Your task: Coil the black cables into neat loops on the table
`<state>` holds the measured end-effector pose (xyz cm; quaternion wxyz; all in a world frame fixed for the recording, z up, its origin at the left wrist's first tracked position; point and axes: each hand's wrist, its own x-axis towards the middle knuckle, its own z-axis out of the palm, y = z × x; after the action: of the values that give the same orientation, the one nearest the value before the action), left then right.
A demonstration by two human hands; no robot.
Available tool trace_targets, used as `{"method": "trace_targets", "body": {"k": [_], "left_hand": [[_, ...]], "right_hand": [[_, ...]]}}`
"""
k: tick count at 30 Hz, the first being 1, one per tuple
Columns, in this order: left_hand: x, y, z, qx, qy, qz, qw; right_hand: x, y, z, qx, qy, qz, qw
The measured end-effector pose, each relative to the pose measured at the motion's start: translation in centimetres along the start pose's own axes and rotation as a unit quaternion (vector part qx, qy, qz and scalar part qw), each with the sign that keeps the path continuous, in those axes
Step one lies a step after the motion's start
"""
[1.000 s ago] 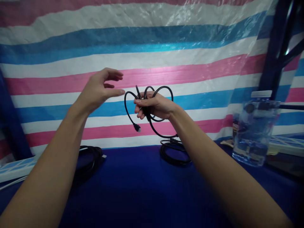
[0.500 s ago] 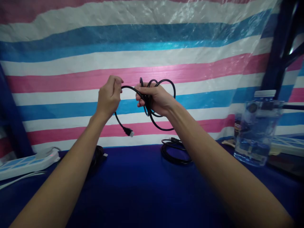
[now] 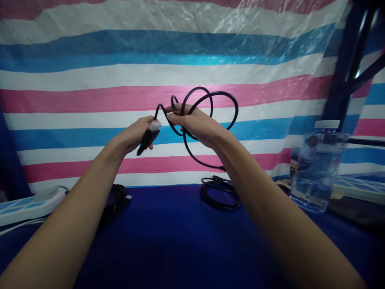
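Observation:
In mid-air above the table, my right hand [image 3: 197, 122] pinches the loose loops of a black cable [image 3: 236, 108]. One end of the cable hangs by my right wrist. My left hand [image 3: 132, 134] is closed on the cable a short way to the left, its fingers partly hidden. A black connector with a whitish tip [image 3: 148, 139] shows in front of the left fingers, blurred by motion. Between the two hands the cable rises in a short bend.
On the blue table [image 3: 168, 237] lie a coiled black cable [image 3: 221, 205] and a dark cable bundle [image 3: 118, 200] beside my left forearm. A white power strip [image 3: 33, 208] is at left. At right stands a clear water bottle [image 3: 315, 172]. Striped sheeting [image 3: 150, 76] hangs behind.
My left hand has dropped and turned, and the connector that hung below it is now in front of its fingers. The loops in my right hand have spread wider and higher.

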<state>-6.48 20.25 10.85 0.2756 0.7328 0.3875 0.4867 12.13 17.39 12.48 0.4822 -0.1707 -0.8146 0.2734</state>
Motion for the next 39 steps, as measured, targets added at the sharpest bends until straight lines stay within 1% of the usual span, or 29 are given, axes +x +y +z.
{"method": "trace_targets", "body": {"k": [1, 3, 5, 7, 9, 10, 12, 13, 14, 15, 17, 18, 19, 20, 22, 23, 24, 25, 26, 27, 28, 30, 31, 33, 35, 36, 37, 38, 39], "left_hand": [[-0.2, 0.3, 0.1, -0.012, -0.031, -0.033, 0.999], [-0.6, 0.9, 0.4, -0.006, -0.068, -0.085, 0.994], [-0.7, 1.1, 0.9, 0.043, -0.077, -0.090, 0.992], [-0.5, 0.8, 1.6, 0.100, -0.061, -0.064, 0.991], [-0.2, 0.4, 2.4, 0.150, -0.028, -0.053, 0.987], [-0.1, 0.2, 2.8, 0.171, -0.021, -0.056, 0.983], [0.1, 0.1, 3.3, 0.214, -0.028, -0.068, 0.974], [0.1, 0.2, 3.5, 0.238, -0.035, -0.059, 0.969], [0.2, 0.3, 3.6, 0.260, -0.038, -0.032, 0.964], [0.2, 0.4, 3.6, 0.278, -0.030, 0.010, 0.960], [0.2, 0.7, 3.3, 0.279, 0.008, 0.110, 0.954], [0.2, 0.9, 3.2, 0.260, 0.025, 0.155, 0.953], [0.2, 1.1, 3.1, 0.232, 0.034, 0.190, 0.953], [0.2, 1.3, 3.0, 0.201, 0.036, 0.216, 0.955], [0.0, 1.8, 3.0, 0.142, 0.021, 0.257, 0.956], [-0.1, 2.1, 3.1, 0.119, 0.009, 0.270, 0.955], [-0.2, 2.3, 3.3, 0.103, -0.003, 0.270, 0.957], [-0.3, 2.6, 3.5, 0.094, -0.014, 0.256, 0.962], [-0.5, 2.8, 3.6, 0.092, -0.021, 0.229, 0.969], [-0.6, 2.9, 3.8, 0.092, -0.019, 0.196, 0.976], [-0.7, 3.1, 3.9, 0.084, -0.011, 0.166, 0.982], [-1.0, 3.5, 4.0, 0.033, 0.011, 0.130, 0.991], [-1.2, 3.7, 4.0, -0.006, 0.013, 0.121, 0.993], [-1.5, 4.4, 3.9, -0.094, -0.009, 0.101, 0.990], [-1.7, 5.0, 3.8, -0.168, -0.030, 0.078, 0.982], [-1.8, 5.3, 3.8, -0.197, -0.024, 0.072, 0.978], [-1.8, 5.5, 3.9, -0.217, -0.004, 0.071, 0.974], [-1.7, 5.5, 4.0, -0.227, 0.029, 0.076, 0.971], [-1.6, 5.5, 4.1, -0.226, 0.080, 0.086, 0.967]], "right_hand": [[0.0, 0.1, 0.0, -0.031, -0.015, -0.021, 0.999], [-0.1, 0.2, 0.0, -0.049, -0.041, -0.040, 0.997], [-0.2, 0.3, 0.2, -0.012, -0.063, -0.026, 0.998], [-0.2, 0.1, 0.5, 0.063, -0.069, 0.019, 0.995], [-0.3, -0.2, 0.8, 0.125, -0.041, 0.079, 0.988], [-0.3, -0.5, 0.8, 0.138, -0.020, 0.107, 0.984], [-0.4, -1.2, 0.6, 0.122, 0.007, 0.153, 0.981], [-0.4, -1.5, 0.3, 0.098, 0.010, 0.168, 0.981], [-0.5, -1.8, -0.1, 0.069, 0.008, 0.176, 0.982], [-0.6, -2.1, -0.5, 0.038, 0.005, 0.181, 0.983], [-0.8, -2.4, -1.3, -0.019, -0.001, 0.186, 0.982], [-0.9, -2.3, -1.7, -0.034, -0.014, 0.191, 0.981], [-1.0, -2.2, -1.9, -0.038, -0.044, 0.198, 0.978], [-1.2, -2.0, -2.1, -0.033, -0.091, 0.205, 0.974], [-1.6, -1.5, -2.3, -0.010, -0.205, 0.206, 0.957], [-1.7, -1.2, -2.4, 0.004, -0.252, 0.199, 0.947], [-1.9, -1.0, -2.4, 0.014, -0.282, 0.188, 0.941], [-1.9, -0.9, -2.5, 0.020, -0.295, 0.176, 0.939], [-2.0, -0.8, -2.6, 0.018, -0.290, 0.164, 0.943], [-1.9, -0.7, -2.7, 0.009, -0.267, 0.149, 0.952], [-1.9, -0.7, -2.9, -0.003, -0.226, 0.130, 0.965], [-1.5, -0.7, -3.2, -0.021, -0.107, 0.082, 0.991], [-1.3, -0.6, -3.2, -0.021, -0.045, 0.058, 0.997], [-0.9, -0.5, -3.0, -0.001, 0.058, 0.009, 0.998], [-0.5, -0.5, -2.5, 0.022, 0.133, -0.041, 0.990], [-0.4, -0.4, -2.1, 0.032, 0.163, -0.066, 0.984], [-0.3, -0.4, -1.7, 0.041, 0.187, -0.085, 0.978], [-0.2, -0.4, -1.3, 0.049, 0.200, -0.095, 0.974], [-0.2, -0.4, -1.0, 0.054, 0.199, -0.093, 0.974]]}}
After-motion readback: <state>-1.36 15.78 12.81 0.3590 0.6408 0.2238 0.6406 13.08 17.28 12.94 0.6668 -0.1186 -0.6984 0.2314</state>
